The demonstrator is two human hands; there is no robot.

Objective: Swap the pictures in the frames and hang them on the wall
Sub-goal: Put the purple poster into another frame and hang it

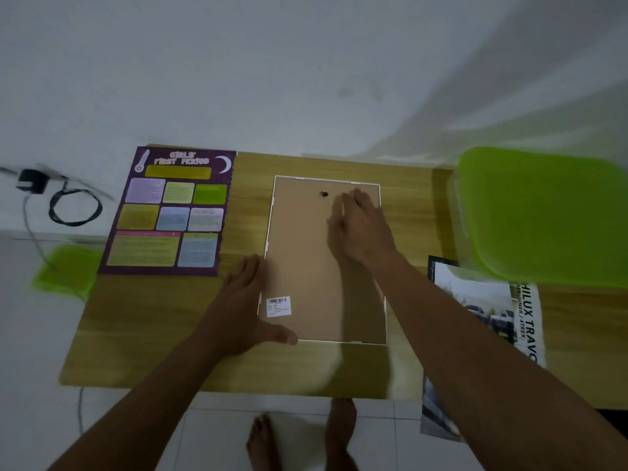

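Frame (326,260) lies face down at the middle of the wooden worktop (153,334), its brown backing board uppermost, with a barcode sticker (278,305) near the lower left corner and a dark hanger (324,194) near the top edge. Left hand (244,300) rests flat and open against the frame's lower left edge, thumb along the bottom edge; its grip holds nothing. Right hand (360,229) lies open, fingers spread, on the upper right of the backing board; blurred, its grip closes on nothing. Purple poster (170,212) lies flat left of the frame, apart from it. Vehicle print (486,321) lies at the right, overhanging the worktop edge. Green lid (543,215) sits at the far right.
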